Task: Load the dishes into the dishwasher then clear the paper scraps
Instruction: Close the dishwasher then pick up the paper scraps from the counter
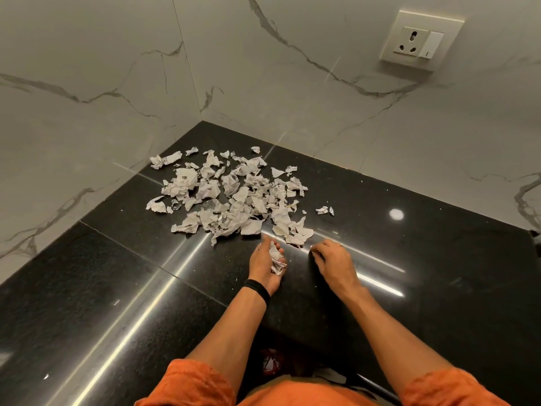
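Gathering the paper scraps [231, 194] is the step in hand, and by the look of it little is done. Most of them lie in a loose heap on the black bench [117, 288], toward the corner of the marble walls [87, 68], with two stray bits [324, 210] off to the right.

The left hand [263, 266] is palm-up and cupped around a small wad [276, 260] of crumpled pieces at the near edge of the heap. The right hand [333, 260] rests knuckles-up on the bench just beside it, fingers bent down onto the surface. Whether they pinch a scrap I cannot tell.

Picking piece by piece would be slow. It would likely go better to rake the heap from its far side toward the cupped hand with the edge of the right hand, moving slowly because light paper skids on polished stone. Closing the left hand firmly after each load should keep pieces from dropping. The strays and tiny flecks can come last.
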`<action>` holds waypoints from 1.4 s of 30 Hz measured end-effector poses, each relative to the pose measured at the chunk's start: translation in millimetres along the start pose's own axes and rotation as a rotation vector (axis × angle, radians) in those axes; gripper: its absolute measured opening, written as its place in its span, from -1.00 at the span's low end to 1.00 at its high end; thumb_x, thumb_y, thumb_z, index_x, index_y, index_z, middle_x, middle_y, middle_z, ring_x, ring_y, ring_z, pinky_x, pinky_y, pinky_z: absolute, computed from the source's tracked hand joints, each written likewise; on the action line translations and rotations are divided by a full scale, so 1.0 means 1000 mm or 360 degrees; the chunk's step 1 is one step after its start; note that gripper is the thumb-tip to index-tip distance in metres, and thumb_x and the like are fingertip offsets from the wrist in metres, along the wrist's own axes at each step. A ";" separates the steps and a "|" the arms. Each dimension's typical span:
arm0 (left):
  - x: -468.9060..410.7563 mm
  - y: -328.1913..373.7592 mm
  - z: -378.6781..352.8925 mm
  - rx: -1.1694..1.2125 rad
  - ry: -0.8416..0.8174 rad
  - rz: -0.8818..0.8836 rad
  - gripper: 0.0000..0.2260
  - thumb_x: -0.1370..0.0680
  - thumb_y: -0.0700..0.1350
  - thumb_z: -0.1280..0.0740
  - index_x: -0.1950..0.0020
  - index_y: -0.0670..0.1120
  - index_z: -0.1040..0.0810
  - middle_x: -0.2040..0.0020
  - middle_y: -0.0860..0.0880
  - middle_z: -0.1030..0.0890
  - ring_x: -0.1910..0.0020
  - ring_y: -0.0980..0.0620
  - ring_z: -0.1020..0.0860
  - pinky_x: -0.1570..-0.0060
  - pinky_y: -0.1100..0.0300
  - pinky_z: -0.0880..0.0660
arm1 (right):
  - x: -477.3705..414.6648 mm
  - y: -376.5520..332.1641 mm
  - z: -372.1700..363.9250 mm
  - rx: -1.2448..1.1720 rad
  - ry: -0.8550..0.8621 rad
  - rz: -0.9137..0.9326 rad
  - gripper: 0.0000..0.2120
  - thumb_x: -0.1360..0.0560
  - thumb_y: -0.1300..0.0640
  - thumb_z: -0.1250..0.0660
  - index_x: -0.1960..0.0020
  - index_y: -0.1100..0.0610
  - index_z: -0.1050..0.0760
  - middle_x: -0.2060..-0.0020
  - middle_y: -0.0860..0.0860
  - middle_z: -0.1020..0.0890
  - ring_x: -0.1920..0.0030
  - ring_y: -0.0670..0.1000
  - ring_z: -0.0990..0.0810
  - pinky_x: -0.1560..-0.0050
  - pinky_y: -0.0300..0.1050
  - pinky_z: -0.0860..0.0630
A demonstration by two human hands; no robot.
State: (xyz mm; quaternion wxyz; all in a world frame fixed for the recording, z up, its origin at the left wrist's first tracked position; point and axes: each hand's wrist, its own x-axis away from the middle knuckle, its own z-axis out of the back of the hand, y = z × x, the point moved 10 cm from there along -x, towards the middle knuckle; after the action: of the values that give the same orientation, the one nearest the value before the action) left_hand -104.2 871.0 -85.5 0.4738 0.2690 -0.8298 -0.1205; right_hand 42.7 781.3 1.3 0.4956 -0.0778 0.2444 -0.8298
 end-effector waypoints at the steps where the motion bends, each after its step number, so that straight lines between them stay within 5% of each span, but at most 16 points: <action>1: 0.000 0.000 0.000 -0.0017 0.0005 -0.0017 -0.84 -0.65 -0.01 -0.30 0.00 -0.09 -0.52 0.28 -0.01 -0.56 0.41 0.10 -0.53 0.52 0.26 -0.42 | 0.001 0.001 0.005 -0.0099 0.0066 -0.0080 -0.88 -0.58 0.17 -0.37 -0.08 0.10 -0.66 0.05 -0.03 -0.64 0.04 -0.07 -0.53 -0.04 -0.17 -0.45; 5: 0.003 -0.006 -0.006 -0.0181 0.0031 -0.0078 -0.79 -0.63 -0.01 -0.34 -0.05 -0.15 -0.57 0.21 -0.07 -0.64 0.28 0.02 -0.61 0.30 0.17 -0.53 | 0.001 -0.013 0.018 -0.0695 0.0254 -0.0261 -0.89 -0.55 0.13 -0.42 -0.07 0.03 -0.67 0.08 -0.15 -0.67 0.08 -0.21 -0.60 0.05 -0.30 -0.53; 8: -0.005 -0.013 -0.014 -0.0188 -0.0047 -0.0091 -0.62 -0.57 0.08 -0.39 -0.16 -0.22 -0.58 -0.07 -0.23 -0.67 -0.05 -0.17 -0.67 -0.07 -0.05 -0.62 | 0.000 -0.053 0.000 -0.0740 0.0009 -0.0036 -0.88 -0.53 0.10 -0.43 -0.05 -0.03 -0.69 0.09 -0.15 -0.69 0.05 -0.14 -0.58 0.02 -0.23 -0.51; 13: 0.000 -0.005 -0.009 -0.0169 0.0004 -0.0148 -0.72 -0.67 0.02 -0.27 0.08 -0.16 -0.55 0.17 -0.17 -0.64 0.17 -0.09 -0.68 0.19 0.04 -0.63 | -0.008 -0.067 -0.036 -0.0730 -0.0400 0.0093 -0.81 -0.52 0.02 -0.34 -0.06 -0.06 -0.70 0.09 -0.15 -0.65 0.01 -0.02 -0.55 -0.11 0.01 -0.50; 17: 0.002 0.007 -0.006 -0.0078 0.0079 -0.0207 -0.68 -0.68 0.06 -0.24 -0.05 -0.21 -0.55 0.13 -0.20 -0.65 0.21 -0.10 -0.67 0.26 0.07 -0.64 | -0.018 -0.061 -0.015 -0.1006 -0.0124 0.0027 -0.85 -0.53 0.20 -0.39 -0.02 0.03 -0.70 0.07 -0.13 -0.64 0.04 -0.12 -0.61 -0.01 -0.12 -0.57; 20: 0.006 0.011 0.006 0.0020 0.0192 -0.0207 -0.73 -0.67 0.05 -0.25 0.07 -0.13 -0.50 0.30 -0.05 -0.52 0.47 0.09 -0.50 0.54 0.27 -0.41 | -0.030 -0.044 -0.009 -0.0653 0.0038 0.0026 -0.85 -0.55 0.17 -0.38 -0.09 0.04 -0.66 0.01 -0.12 -0.62 0.01 -0.12 -0.58 -0.03 -0.14 -0.56; 22: 0.006 0.012 0.016 0.0049 0.0220 -0.0200 -0.74 -0.67 0.05 -0.27 0.12 -0.10 -0.47 0.33 0.00 -0.47 0.50 0.14 -0.43 0.59 0.29 -0.32 | -0.035 -0.038 -0.020 -0.0191 -0.0110 0.0169 -0.77 -0.57 0.12 -0.39 -0.21 0.04 -0.63 -0.07 -0.07 -0.61 -0.11 0.00 -0.52 -0.13 -0.11 -0.47; 24: 0.008 0.015 0.022 0.0048 0.0214 -0.0221 -0.74 -0.66 0.05 -0.27 0.13 -0.09 -0.47 0.32 -0.01 -0.47 0.49 0.14 -0.43 0.58 0.30 -0.32 | -0.033 -0.034 -0.032 0.0070 -0.0255 0.0295 -0.77 -0.60 0.08 -0.35 -0.24 0.05 -0.62 -0.09 -0.02 -0.60 -0.12 0.06 -0.47 -0.11 -0.09 -0.43; 30: 0.011 0.020 0.025 0.0054 0.0172 -0.0282 -0.75 -0.67 0.02 -0.27 0.10 -0.11 -0.50 0.29 -0.03 -0.53 0.43 0.11 -0.47 0.56 0.29 -0.34 | -0.011 -0.039 -0.032 0.0273 -0.0114 0.0561 -0.91 -0.58 0.18 -0.36 -0.03 0.15 -0.63 0.11 0.06 -0.61 0.07 0.12 -0.57 0.14 -0.01 -0.54; 37: 0.013 0.016 0.009 -0.0064 0.0113 -0.0314 -0.77 -0.68 0.00 -0.25 -0.02 -0.15 -0.55 0.18 -0.08 -0.58 0.30 0.05 -0.55 0.44 0.24 -0.43 | -0.013 -0.032 0.017 -0.0769 0.0213 -0.0077 -0.89 -0.55 0.04 -0.45 -0.06 0.02 -0.65 0.12 -0.19 -0.67 0.10 -0.24 -0.64 0.04 -0.34 -0.58; 40: 0.010 0.009 -0.004 -0.0127 0.0039 -0.0319 -0.65 -0.66 0.07 -0.26 -0.15 -0.21 -0.57 -0.03 -0.22 -0.67 0.01 -0.17 -0.66 0.05 0.03 -0.59 | -0.008 -0.061 0.004 -0.0904 0.0048 -0.0023 -0.92 -0.53 0.04 -0.47 -0.02 -0.04 -0.66 0.13 -0.19 -0.68 0.06 -0.21 -0.64 0.00 -0.26 -0.59; 42: 0.009 0.005 -0.006 -0.0162 0.0048 -0.0292 -0.63 -0.65 0.11 -0.27 -0.09 -0.20 -0.59 -0.02 -0.23 -0.67 -0.01 -0.16 -0.66 0.01 0.03 -0.61 | -0.003 -0.076 -0.009 -0.0839 -0.0048 0.0015 -0.85 -0.51 0.12 -0.47 -0.06 -0.03 -0.69 0.06 -0.15 -0.69 0.02 -0.18 -0.63 -0.07 -0.16 -0.58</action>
State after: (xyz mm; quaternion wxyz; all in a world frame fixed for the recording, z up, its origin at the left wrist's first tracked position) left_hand -104.6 870.2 -73.8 0.4863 0.3212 -0.7872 -0.2014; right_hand -19.2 816.7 30.4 0.4656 -0.2154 0.4452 -0.7339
